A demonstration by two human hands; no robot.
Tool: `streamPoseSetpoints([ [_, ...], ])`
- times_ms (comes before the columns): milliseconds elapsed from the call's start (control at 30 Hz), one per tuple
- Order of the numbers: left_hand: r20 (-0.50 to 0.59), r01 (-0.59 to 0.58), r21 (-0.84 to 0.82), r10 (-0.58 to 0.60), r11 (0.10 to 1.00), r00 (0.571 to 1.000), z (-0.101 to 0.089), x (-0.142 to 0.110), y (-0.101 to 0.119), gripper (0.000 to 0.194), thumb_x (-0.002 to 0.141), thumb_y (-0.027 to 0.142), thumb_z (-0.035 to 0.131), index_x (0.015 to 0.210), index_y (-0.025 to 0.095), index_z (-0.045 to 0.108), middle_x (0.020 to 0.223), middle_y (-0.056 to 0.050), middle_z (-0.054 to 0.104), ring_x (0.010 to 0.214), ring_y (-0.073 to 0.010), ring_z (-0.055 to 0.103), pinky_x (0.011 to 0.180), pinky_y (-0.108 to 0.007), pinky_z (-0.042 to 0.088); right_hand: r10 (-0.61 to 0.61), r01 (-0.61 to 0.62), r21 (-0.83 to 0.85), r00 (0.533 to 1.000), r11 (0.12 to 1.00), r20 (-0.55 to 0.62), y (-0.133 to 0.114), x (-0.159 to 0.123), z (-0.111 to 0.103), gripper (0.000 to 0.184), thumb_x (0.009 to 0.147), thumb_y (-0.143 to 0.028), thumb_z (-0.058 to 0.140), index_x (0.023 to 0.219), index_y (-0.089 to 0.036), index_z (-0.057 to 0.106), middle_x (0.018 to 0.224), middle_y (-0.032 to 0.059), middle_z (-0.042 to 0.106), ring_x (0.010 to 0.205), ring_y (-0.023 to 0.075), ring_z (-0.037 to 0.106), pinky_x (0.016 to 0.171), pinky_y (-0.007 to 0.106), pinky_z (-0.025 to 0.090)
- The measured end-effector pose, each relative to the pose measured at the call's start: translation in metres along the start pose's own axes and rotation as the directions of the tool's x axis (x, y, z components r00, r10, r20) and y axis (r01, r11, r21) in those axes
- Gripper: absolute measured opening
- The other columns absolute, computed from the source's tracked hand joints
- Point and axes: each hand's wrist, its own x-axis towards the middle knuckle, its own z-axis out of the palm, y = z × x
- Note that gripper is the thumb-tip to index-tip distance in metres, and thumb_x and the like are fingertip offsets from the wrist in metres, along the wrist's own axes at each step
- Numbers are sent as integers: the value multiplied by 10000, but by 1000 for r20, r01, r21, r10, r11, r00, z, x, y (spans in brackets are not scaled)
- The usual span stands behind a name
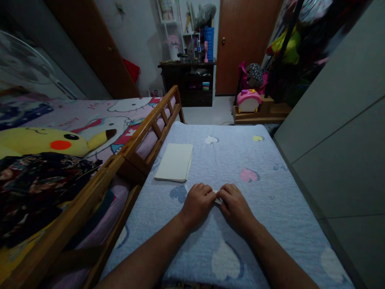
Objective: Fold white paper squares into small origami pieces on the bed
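Whitish piece [217, 200], mostly hidden, is pinched by the fingers of left hand [198, 204] and right hand [236, 205] below the frame's centre, near stacked white sheets [174, 161].

And here's a dim bedroom: a pale wall [141, 44] at the back, a brown wooden door [246, 44] with a round knob, a dark cabinet [188, 86] beside it on the light floor [201, 115]. Off left, a wooden bed rail [144, 138]; down the right, pale wardrobe panels [337, 132].
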Motion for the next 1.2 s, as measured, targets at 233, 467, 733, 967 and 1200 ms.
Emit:
streamPoseSetpoints([
  [233,160,12,-1,-12,1000,987,-9,-8,-7,117,905,208,633,789,194,635,819,-16,655,804,-191,567,725,-323,415,5,-17,107,994,994,113,9,0,-6,193,809,-17,623,883,-194,650,918,38,582,904,199,499,805,330,396],
  [467,111,78,-128,-63,989,992,-12,-15,-5,74,883,158,627,818,189,645,919,-38,669,884,-204,561,793,-340,440,27,-39,105,993,994,117,12,1,-4,148,810,-58,688,844,-201,703,905,37,591,902,197,516,812,335,403],
  [733,113,207,-272,-182,940,977,-9,-15,-7,11,874,185,654,868,194,656,953,-51,631,943,-218,536,851,-352,445,72,-84,103,990,991,124,11,2,-6,94,820,-116,715,818,-209,732,886,33,621,898,193,533,809,331,406],
  [967,180,288,-288,-244,913,953,-10,-11,-10,46,861,218,686,823,194,673,921,-43,620,932,-215,535,847,-352,428,139,-148,75,984,986,113,7,1,-6,66,865,-158,676,825,-203,702,888,31,611,894,195,522,810,337,386],
  [1200,227,281,-347,-211,895,951,-16,-9,-19,31,834,177,694,837,208,690,920,-34,626,938,-209,537,839,-342,418,163,-166,22,980,986,112,5,0,-4,93,900,-201,643,818,-215,687,891,32,606,891,203,502,797,344,344],
])
